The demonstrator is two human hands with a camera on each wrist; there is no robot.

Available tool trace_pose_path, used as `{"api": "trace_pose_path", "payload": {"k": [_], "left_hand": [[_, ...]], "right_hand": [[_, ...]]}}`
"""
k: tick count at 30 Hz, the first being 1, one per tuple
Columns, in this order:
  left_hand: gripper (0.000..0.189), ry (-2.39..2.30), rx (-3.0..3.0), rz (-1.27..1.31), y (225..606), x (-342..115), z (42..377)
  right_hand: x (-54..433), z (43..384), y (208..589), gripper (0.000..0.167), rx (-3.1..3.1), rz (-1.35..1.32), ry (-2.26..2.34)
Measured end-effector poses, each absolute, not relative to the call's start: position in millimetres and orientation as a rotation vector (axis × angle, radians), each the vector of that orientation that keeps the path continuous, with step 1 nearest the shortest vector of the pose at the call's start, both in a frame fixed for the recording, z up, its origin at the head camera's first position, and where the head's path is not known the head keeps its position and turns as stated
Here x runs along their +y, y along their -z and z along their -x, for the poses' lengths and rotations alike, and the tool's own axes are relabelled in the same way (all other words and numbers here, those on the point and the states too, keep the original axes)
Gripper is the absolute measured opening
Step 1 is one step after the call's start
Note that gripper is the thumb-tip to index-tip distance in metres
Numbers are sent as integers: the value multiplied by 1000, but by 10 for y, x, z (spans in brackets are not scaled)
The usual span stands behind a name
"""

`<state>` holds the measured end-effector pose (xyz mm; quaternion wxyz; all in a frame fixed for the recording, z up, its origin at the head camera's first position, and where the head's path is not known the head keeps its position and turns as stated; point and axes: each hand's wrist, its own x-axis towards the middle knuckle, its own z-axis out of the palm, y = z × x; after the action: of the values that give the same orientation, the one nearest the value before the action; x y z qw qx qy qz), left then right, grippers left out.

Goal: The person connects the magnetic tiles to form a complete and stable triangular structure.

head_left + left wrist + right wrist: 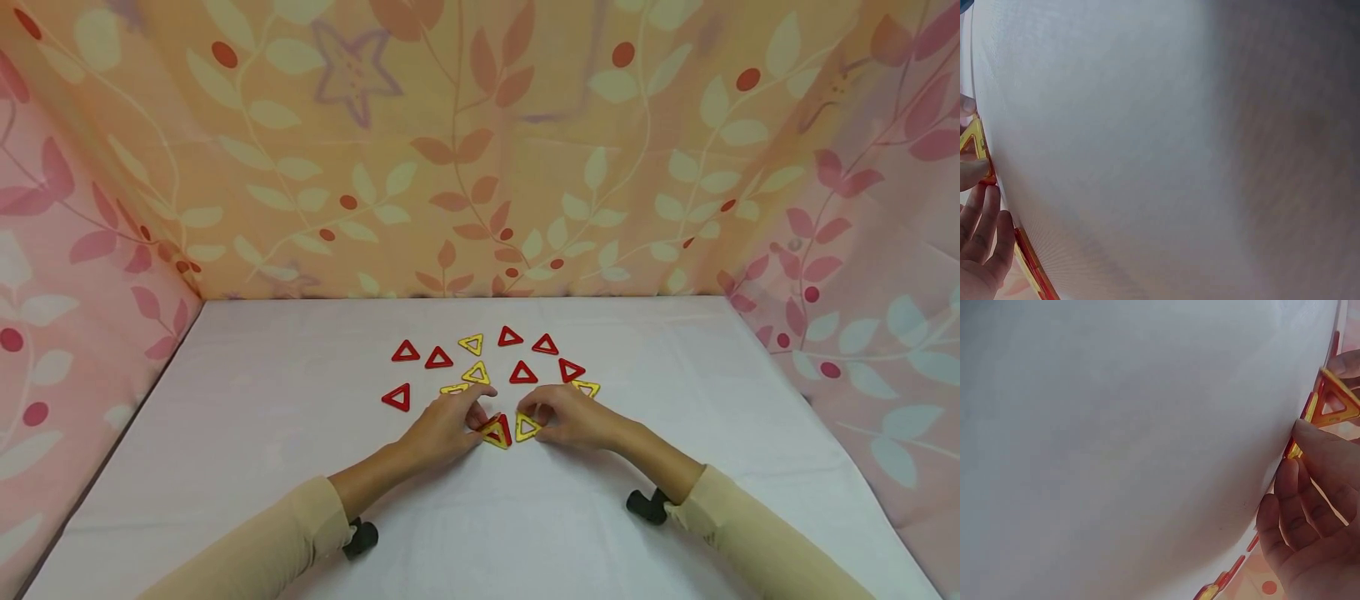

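In the head view, my left hand [446, 427] pinches a small raised assembly of red and yellow triangular frame tiles [506, 430] just above the cloth. Close by on its right, my right hand [576, 417] pinches a yellow triangular tile [518, 427]; a narrow gap parts it from the assembly. The left wrist view has my left thumb over the yellow-and-red assembly [984, 147], fingers beneath. From the right wrist, thumb and fingertips close on the tile [1295, 450], seen edge-on with red along it. The assembly [1314, 419] stands tilted beyond it.
Several loose red triangular tiles [522, 380] and yellow ones [481, 369] lie behind the hands on the white-covered table [262, 400]. A red tile [406, 397] lies left of the left hand. Patterned cloth [420, 167] walls the back and sides.
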<state>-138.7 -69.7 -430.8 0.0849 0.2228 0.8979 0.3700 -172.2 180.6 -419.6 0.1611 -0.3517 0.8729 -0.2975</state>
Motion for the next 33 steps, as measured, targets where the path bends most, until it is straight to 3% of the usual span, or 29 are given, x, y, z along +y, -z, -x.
{"api": "trace_pose_path", "payload": {"k": [33], "left_hand": [[54,-1113,2672,-697,4268,-700,1383]], "right_hand": [[1709,1720,4192,37,2481,1030,844]]}}
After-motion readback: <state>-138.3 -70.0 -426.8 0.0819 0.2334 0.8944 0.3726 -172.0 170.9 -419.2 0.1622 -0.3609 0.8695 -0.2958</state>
